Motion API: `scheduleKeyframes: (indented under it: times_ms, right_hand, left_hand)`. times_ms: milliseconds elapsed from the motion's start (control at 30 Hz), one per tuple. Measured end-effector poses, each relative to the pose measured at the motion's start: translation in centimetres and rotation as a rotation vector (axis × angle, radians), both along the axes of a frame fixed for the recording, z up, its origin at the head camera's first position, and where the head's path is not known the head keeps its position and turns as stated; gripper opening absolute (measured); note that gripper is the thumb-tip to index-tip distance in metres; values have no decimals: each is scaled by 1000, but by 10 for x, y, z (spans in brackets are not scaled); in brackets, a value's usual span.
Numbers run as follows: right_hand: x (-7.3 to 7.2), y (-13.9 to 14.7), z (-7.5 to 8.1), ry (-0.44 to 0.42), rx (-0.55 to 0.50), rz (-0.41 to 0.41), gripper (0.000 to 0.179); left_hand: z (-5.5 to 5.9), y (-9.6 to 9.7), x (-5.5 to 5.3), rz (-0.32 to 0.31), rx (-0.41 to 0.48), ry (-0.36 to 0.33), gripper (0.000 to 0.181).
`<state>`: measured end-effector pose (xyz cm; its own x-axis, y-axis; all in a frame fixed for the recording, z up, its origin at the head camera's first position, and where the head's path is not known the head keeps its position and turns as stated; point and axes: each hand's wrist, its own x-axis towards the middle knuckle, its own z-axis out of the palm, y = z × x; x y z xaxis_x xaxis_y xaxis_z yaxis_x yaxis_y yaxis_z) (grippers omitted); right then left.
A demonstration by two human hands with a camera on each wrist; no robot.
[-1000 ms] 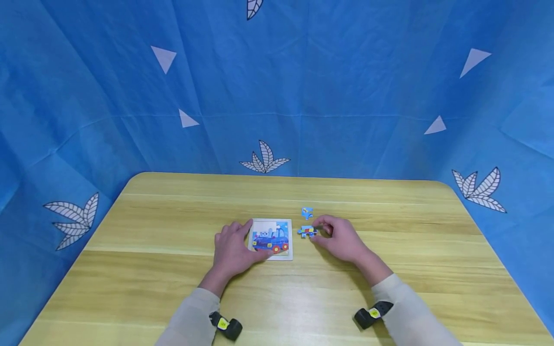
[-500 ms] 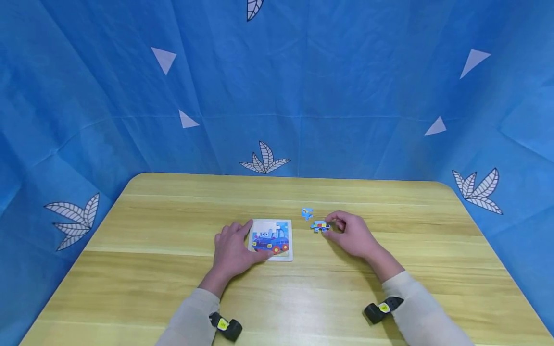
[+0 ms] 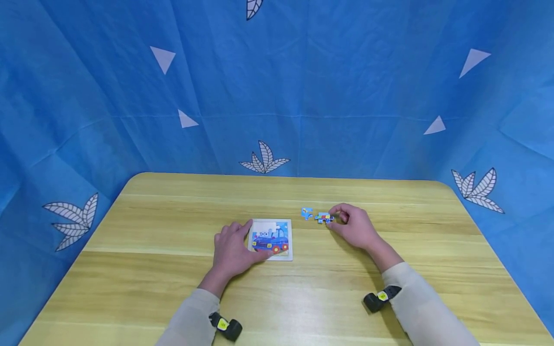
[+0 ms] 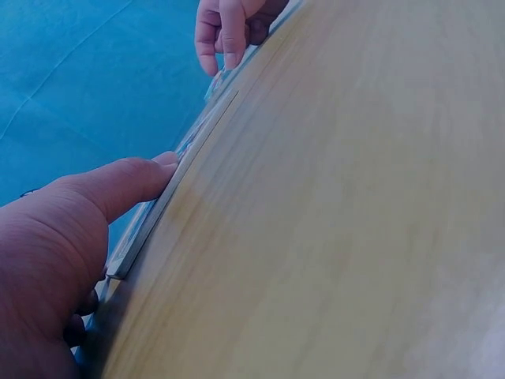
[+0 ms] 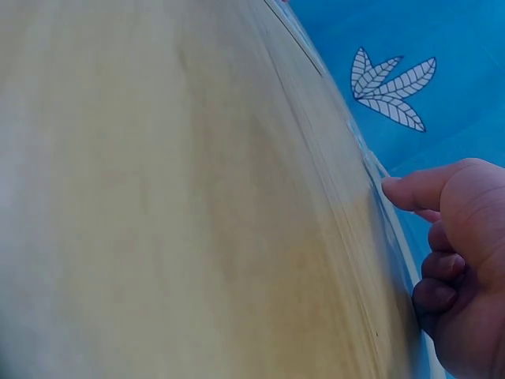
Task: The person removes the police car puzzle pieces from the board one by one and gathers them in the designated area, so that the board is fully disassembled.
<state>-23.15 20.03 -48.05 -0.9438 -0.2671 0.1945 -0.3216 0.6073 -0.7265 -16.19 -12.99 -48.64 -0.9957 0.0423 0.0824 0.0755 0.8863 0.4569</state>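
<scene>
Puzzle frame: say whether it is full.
Not full: in the head view, the puzzle frame shows a pale bare patch at its upper left.

We see the table [image 5: 158, 197] filling the view from 6 through 9 to 12 o'clock. Toward 4 o'clock is the right hand [image 5: 473, 253], its thumb stretched, the lower fingers curled. Near 3 o'clock, the thumb's tip is at a thin piece [image 5: 375, 163], almost edge-on for us. At 2 o'clock we notice a white leaf print [image 5: 406, 81] on blue cloth [image 5: 473, 47].
</scene>
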Motion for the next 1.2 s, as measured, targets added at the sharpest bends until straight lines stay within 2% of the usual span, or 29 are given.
scheduleKeyframes:
  times_ms: [333, 600, 800, 1200]
  right_hand:
    - [-10, 1, 1, -23, 9, -10, 23]
    - [-15, 0, -1, -12, 44, -25, 22]
    - [-18, -1, -2, 2, 76, -40, 22]
    - [-15, -1, 1, -65, 74, -40, 22]
  left_hand:
    - [-3, 0, -1, 15, 16, 2, 109]
    - [-3, -1, -1, 0, 2, 15, 108]
    - [0, -1, 0, -11, -5, 28, 106]
    - [1, -2, 1, -13, -1, 31, 105]
